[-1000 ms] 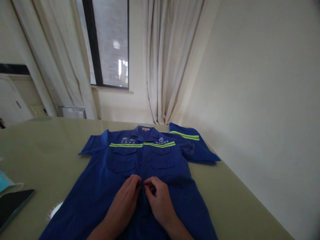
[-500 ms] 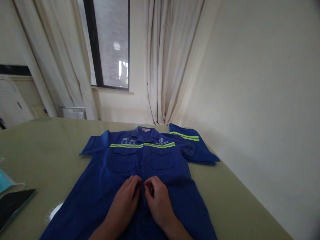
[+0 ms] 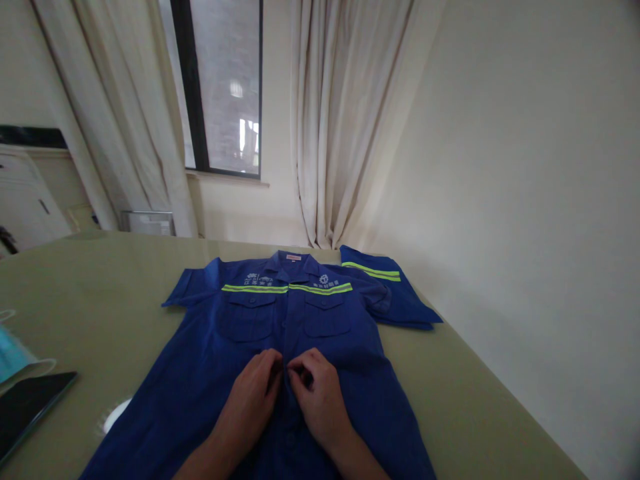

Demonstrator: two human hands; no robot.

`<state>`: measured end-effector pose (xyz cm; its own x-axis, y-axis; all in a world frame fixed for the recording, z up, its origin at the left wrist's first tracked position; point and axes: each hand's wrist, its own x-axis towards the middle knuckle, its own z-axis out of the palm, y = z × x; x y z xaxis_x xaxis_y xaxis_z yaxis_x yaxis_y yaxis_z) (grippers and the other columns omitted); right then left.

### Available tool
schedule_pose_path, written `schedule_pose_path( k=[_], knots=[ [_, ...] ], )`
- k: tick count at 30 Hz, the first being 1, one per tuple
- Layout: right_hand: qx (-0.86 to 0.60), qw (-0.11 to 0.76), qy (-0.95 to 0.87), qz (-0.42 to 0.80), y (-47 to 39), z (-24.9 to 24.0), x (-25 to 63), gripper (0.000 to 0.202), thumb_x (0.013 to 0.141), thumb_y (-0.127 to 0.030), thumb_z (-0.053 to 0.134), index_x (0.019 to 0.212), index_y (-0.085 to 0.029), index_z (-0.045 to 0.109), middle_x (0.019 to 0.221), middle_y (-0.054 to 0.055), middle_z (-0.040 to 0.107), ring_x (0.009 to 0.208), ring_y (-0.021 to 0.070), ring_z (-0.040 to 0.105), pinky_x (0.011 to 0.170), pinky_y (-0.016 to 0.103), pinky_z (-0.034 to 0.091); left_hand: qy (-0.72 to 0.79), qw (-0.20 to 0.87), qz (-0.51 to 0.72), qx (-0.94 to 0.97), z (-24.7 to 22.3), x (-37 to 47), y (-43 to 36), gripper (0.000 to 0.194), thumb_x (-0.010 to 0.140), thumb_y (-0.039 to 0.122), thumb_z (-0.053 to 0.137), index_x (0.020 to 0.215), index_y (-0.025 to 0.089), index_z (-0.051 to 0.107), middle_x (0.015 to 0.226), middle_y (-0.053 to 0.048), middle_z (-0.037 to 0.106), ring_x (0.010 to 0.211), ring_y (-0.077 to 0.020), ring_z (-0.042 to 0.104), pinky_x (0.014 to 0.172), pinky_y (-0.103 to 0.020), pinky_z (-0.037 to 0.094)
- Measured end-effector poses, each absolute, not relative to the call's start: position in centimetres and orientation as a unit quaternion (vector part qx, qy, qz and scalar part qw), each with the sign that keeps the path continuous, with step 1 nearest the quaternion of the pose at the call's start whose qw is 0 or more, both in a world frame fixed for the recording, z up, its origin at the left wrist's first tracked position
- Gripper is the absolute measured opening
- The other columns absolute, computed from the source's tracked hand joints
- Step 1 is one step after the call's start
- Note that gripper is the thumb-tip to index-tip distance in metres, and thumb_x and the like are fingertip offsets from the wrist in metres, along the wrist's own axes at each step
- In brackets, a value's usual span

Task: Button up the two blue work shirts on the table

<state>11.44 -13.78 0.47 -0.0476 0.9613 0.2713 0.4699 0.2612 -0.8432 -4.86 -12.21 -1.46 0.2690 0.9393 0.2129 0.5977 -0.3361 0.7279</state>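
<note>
A blue short-sleeved shirt (image 3: 195,360) lies spread face up on the green table (image 3: 465,400), its collar pointing away from me. Yellow-green reflective strips cross its chest above two buttoned pockets. My left hand (image 3: 255,387) and my right hand (image 3: 317,390) meet at the front placket below the pockets, one on each side of it. Both have their fingers pinched on the shirt's front edge; the fingertips are partly hidden. Under the shirt's right-hand sleeve lies a folded blue garment (image 3: 410,303) with similar strips.
At the left edge are a dark phone (image 3: 35,407) and a light blue face mask (image 3: 13,357). A white round object (image 3: 117,415) shows beside the shirt's lower left side. Beyond the table hang curtains (image 3: 340,120) by a window; a wall borders the right side.
The view has shifted slightly, so the scene sits a little further right. Both hands stay pinched at the placket, with only slight finger movement.
</note>
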Motion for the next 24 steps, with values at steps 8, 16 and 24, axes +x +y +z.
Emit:
schedule_pose_path(
  k=[8,16,24],
  knots=[
    [-0.558,0.406,-0.673,0.267,-13.9,0.9,11.2,0.019,0.088,-0.007,0.062,0.089,-0.022,0.074,0.083,0.0,0.068,0.071,0.0137,0.062,0.068,0.023,0.043,0.523,0.261,0.312,0.75,-1.2,-4.8,-12.2,0.014,0.092,0.017,0.047,0.096,0.023,0.059,0.094,-0.004,0.066,0.088,-0.0219,0.062,0.081,-0.034,0.046],
    [-0.598,0.368,-0.665,0.255,-13.6,0.6,11.0,0.019,0.087,-0.009,0.063,0.091,-0.022,0.075,0.086,0.001,0.071,0.068,0.0148,0.062,0.067,0.024,0.044,0.518,0.285,0.31,0.744,-0.2,-4.7,-12.3,0.016,0.096,0.022,0.043,0.095,0.024,0.059,0.094,-0.003,0.067,0.088,-0.0213,0.064,0.081,-0.033,0.045],
    [-0.609,0.355,-0.666,0.242,-13.5,0.7,10.9,0.014,0.087,-0.01,0.065,0.082,-0.021,0.071,0.085,0.0,0.068,0.072,0.0138,0.062,0.066,0.022,0.042,0.52,0.276,0.32,0.742,-0.8,-4.7,-12.1,0.017,0.097,0.03,0.045,0.096,0.024,0.06,0.095,-0.005,0.069,0.091,-0.0229,0.065,0.083,-0.035,0.046]
  ],
)
